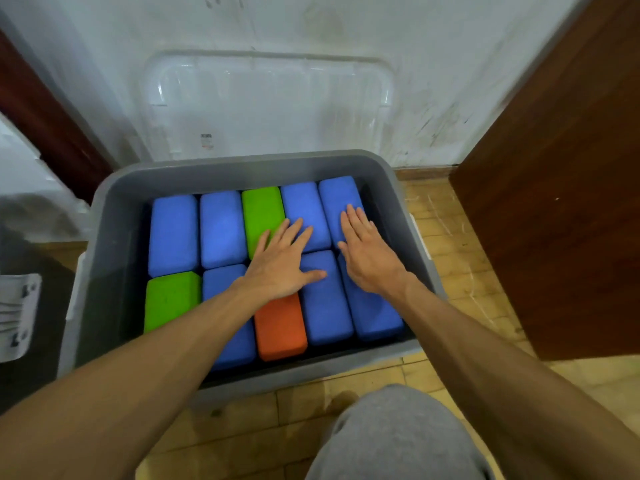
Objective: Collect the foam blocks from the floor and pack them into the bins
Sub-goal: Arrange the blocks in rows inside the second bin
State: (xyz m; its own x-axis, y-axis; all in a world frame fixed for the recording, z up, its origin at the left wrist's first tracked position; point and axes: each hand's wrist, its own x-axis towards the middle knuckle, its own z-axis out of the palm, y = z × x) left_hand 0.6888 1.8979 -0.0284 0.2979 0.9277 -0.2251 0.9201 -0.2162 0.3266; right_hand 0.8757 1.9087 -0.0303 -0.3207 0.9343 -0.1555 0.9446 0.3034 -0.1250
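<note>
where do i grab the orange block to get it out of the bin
Take the orange block by its near short end, reaching down from the person's side: a dark gap shows there against the front wall of the bin. Neighbouring blue blocks sit tight along both long sides, and the left hand covers its far end.

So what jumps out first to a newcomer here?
The grey bin in the middle, packed with bright foam blocks: mostly blue, two green, one orange block near the front. Both hands lie flat on them, the left hand mid-bin, the right hand further right. A clear lid leans against the wall behind.
</note>
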